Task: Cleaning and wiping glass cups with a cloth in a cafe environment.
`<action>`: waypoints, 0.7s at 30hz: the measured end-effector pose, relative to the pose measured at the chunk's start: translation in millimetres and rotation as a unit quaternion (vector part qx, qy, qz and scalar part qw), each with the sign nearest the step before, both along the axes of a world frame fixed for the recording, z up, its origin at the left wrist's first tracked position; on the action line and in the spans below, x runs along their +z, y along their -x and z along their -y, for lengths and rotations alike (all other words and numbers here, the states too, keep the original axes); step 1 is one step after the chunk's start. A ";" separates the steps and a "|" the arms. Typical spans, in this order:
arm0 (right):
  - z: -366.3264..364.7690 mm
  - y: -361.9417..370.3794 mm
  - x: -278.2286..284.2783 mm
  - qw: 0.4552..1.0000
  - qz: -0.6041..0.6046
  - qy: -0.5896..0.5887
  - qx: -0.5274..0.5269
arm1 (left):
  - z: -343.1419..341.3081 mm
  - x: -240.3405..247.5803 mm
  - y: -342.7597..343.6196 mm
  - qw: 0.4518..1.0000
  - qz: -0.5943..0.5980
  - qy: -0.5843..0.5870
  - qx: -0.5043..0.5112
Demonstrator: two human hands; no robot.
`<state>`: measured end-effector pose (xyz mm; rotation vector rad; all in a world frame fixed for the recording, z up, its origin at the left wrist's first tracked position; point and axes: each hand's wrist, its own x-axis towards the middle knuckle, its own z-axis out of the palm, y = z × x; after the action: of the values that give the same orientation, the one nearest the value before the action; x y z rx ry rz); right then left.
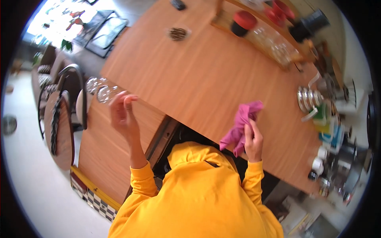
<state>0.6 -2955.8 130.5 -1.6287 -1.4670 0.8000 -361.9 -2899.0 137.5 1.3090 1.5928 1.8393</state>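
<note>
My left hand (123, 113) is raised over the wooden counter's (198, 83) left edge. It grips two clear drinking glasses (101, 89), which look blurred. My right hand (253, 141) holds a pink cloth (242, 123) bunched above the counter's near edge. Both arms wear yellow sleeves, and my yellow top fills the lower middle of the view.
A red-lidded black jar (243, 22) and clear glasses (278, 47) stand on a wooden tray at the far right. A small dark dish (177, 33) sits far off. Metal and plastic kitchenware (321, 115) crowds the right edge. Chairs (63, 115) stand at left.
</note>
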 end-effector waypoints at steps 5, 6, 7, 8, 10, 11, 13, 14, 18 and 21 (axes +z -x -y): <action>-8.2 19.2 67.6 0.985 -0.042 0.071 0.150 | -21.9 26.3 -114.4 0.867 -0.174 -0.023 -0.466; -6.3 18.4 70.2 0.987 -0.042 0.070 0.137 | -24.8 26.7 -121.1 0.861 -0.173 -0.026 -0.478; -4.1 16.8 71.9 0.987 -0.025 0.026 0.159 | -27.9 26.9 -127.3 0.823 -0.173 0.023 -0.540; -2.8 15.5 74.7 0.983 -0.008 -0.020 0.182 | -31.1 27.0 -132.1 0.780 -0.174 0.072 -0.597; -3.3 8.7 80.7 0.988 0.016 -0.032 0.153 | -38.7 24.1 -134.6 0.798 -0.197 0.006 -0.569; -2.7 1.1 77.5 0.990 0.043 -0.017 0.134 | -43.4 33.4 -132.6 0.794 -0.198 0.049 -0.572; -1.5 -13.7 63.6 0.991 0.085 -0.011 0.102 | -52.0 33.3 -138.4 0.813 -0.183 0.014 -0.553; -1.1 -20.6 58.6 0.992 0.085 -0.011 0.093 | -58.0 31.8 -140.8 0.807 -0.184 0.011 -0.560; -12.8 -43.6 56.6 0.994 0.107 -0.022 0.021 | -94.2 28.7 -144.5 0.808 -0.228 0.069 -0.539; -45.4 -59.1 92.6 0.992 0.096 -0.083 0.023 | -135.2 58.7 -155.9 0.839 -0.205 -0.088 -0.497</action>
<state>59.8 -2910.3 223.1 -1.5845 -1.6644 0.5425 -206.1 -2763.8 196.2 2.1545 0.5888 1.0723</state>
